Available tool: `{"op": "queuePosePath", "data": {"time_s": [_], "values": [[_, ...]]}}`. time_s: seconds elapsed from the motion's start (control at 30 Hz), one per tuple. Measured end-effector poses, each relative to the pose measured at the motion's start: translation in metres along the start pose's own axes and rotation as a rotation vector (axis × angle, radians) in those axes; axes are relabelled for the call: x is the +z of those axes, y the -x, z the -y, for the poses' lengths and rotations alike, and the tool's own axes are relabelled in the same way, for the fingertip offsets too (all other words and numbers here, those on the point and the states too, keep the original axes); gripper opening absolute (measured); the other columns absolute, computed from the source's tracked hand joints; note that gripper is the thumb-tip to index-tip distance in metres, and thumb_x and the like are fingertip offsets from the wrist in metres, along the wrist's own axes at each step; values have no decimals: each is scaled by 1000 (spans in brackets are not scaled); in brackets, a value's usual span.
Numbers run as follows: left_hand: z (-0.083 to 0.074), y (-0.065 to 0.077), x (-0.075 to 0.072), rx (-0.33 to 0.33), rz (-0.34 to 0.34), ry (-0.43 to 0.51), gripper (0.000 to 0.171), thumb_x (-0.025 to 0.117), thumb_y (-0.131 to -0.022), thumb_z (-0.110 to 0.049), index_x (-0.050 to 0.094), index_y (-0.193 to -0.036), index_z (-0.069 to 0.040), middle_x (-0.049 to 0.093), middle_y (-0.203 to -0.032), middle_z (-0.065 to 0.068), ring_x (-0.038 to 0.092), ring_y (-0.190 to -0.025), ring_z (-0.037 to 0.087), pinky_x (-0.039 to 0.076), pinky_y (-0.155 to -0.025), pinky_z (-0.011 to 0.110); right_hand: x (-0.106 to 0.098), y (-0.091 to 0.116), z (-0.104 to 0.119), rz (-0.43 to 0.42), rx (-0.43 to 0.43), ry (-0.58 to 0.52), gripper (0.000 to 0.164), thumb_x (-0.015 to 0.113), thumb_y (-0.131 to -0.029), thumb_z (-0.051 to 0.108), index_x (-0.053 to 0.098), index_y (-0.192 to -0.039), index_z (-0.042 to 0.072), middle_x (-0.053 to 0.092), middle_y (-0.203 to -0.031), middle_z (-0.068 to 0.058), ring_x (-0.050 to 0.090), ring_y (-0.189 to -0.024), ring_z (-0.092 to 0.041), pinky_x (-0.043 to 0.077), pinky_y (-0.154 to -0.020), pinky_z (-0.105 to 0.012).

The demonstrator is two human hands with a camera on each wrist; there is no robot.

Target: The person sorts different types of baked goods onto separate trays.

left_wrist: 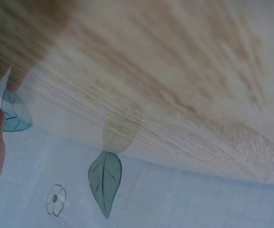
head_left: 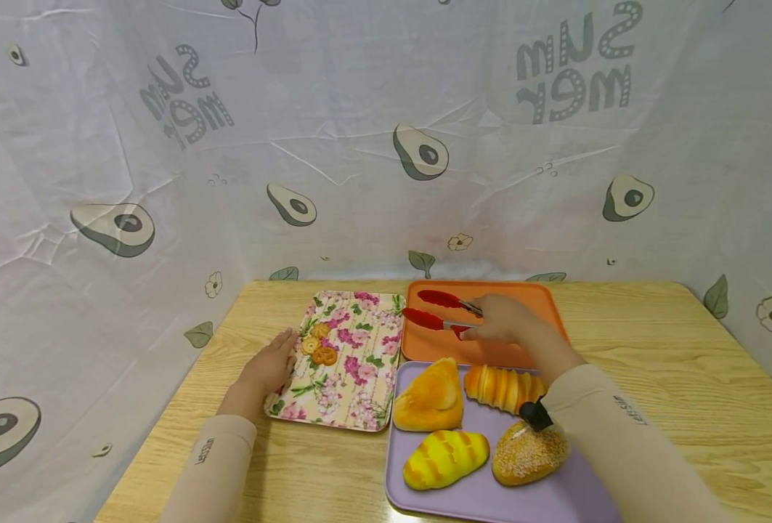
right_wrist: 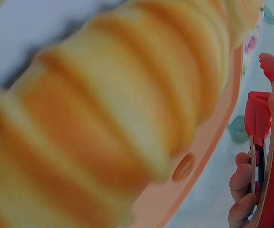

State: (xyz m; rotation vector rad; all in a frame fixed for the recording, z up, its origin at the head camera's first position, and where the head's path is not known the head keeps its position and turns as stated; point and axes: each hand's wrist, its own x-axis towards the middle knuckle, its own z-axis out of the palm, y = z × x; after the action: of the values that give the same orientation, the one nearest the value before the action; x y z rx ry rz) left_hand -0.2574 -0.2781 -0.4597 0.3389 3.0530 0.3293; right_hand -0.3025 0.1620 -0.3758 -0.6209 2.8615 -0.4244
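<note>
My right hand (head_left: 500, 318) grips red-tipped tongs (head_left: 425, 318) above the orange tray (head_left: 542, 305). The tongs' arms are spread, and nothing shows between their tips. In the right wrist view, fingers curl round the tongs (right_wrist: 258, 121), and a small round cookie (right_wrist: 183, 167) lies on the orange tray. At the left edge of the floral tray (head_left: 372, 399) rests my left hand (head_left: 271, 370), its fingers fairly straight along the rim. Beside those fingers, on that tray, sit small cookies (head_left: 310, 344), including a pretzel-shaped one (head_left: 324, 356).
Nearest the front is a purple tray (head_left: 470, 501) with a triangular bread (head_left: 430, 399), a ridged roll (head_left: 503, 387), a yellow striped bread (head_left: 446, 459) and a seeded bun (head_left: 529, 454). All three trays sit close together on a wooden table (head_left: 673, 378). Printed curtains (head_left: 359, 254) surround it.
</note>
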Motion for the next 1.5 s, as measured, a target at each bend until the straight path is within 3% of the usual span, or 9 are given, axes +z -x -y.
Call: {"op": "queuePosePath", "data": {"time_s": [0.5, 0.73, 1.07, 1.5], "values": [[1, -1, 1, -4, 8, 3, 56, 44, -102, -16, 21, -151, 1, 19, -155, 20, 25, -137, 41, 32, -104, 56, 17, -19, 48, 50, -21, 36, 80, 72, -80, 47, 46, -141, 3, 54, -132, -15, 51, -118, -36, 42, -97, -54], [0, -1, 1, 4, 2, 8, 56, 45, -102, -15, 22, -150, 1, 20, -154, 21, 25, -137, 41, 33, -103, 56, 25, -25, 69, 85, -70, 32, 80, 72, -80, 46, 43, -143, 4, 51, -136, -13, 46, -125, -34, 39, -102, -49], [0, 0, 0, -3, -12, 6, 55, 46, -102, -15, 24, -150, 1, 22, -154, 20, 24, -138, 39, 32, -105, 54, 33, -34, 100, 115, -90, 78, 82, 74, -76, 50, 48, -142, 10, 52, -135, -9, 48, -123, -29, 41, -100, -45], [-1, -1, -2, -22, 4, 15, 57, 45, -102, -15, 22, -151, 0, 20, -154, 19, 25, -137, 40, 30, -106, 55, 47, -39, 125, 157, -106, 98, 82, 73, -75, 53, 49, -141, 10, 55, -132, -6, 52, -119, -25, 45, -97, -43]]}}
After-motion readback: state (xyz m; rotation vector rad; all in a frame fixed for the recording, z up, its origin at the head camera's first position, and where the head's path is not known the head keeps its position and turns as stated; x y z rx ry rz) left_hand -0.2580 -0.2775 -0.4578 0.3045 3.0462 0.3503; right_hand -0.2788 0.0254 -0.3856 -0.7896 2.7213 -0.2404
